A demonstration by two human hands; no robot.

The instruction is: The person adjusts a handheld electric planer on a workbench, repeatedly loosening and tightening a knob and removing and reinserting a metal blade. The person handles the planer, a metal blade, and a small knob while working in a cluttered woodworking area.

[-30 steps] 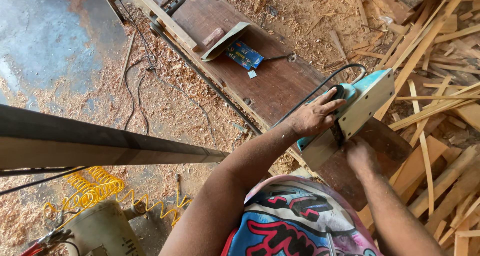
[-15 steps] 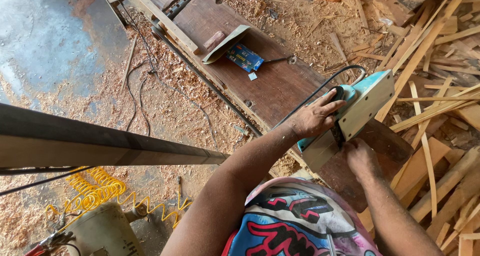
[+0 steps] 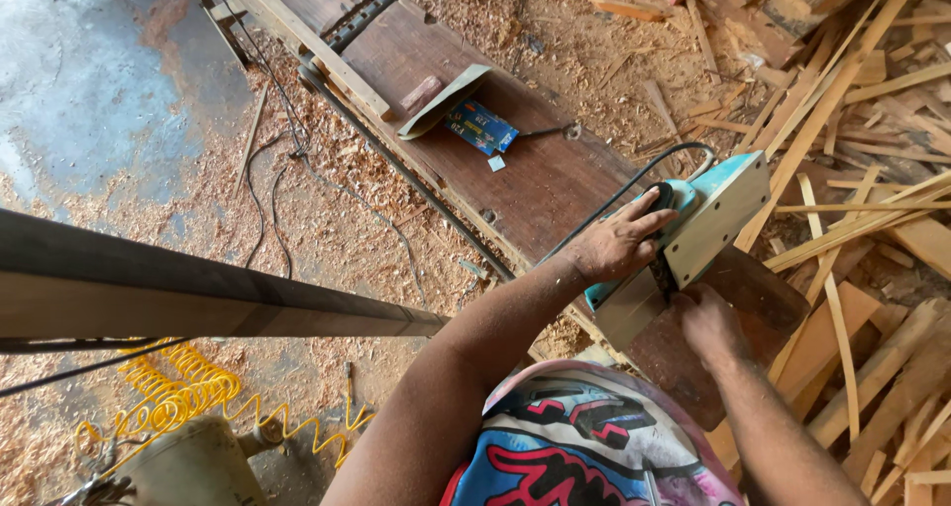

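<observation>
We see a yellow hose (image 3: 168, 402) coiled at far left. Our left hand (image 3: 616, 244) grips the teal planer (image 3: 693, 234) at its front; our right hand (image 3: 708, 320) closes on its rear. The planer sits on a board (image 3: 738, 308), offcuts (image 3: 872, 120) rightward.

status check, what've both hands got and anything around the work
Left hand on front of the teal electric planer. Right hand at its rear, touching. Planer tilted over the dark board. Black cord trails left; offcut strips alongside.

A blue packet (image 3: 480, 127) lies mid-plank (image 3: 555, 184) beside a folded paper (image 3: 441, 100); a yellow coiled hose (image 3: 188, 397) sits on the sawdust floor (image 3: 327, 239) at lower left.
</observation>
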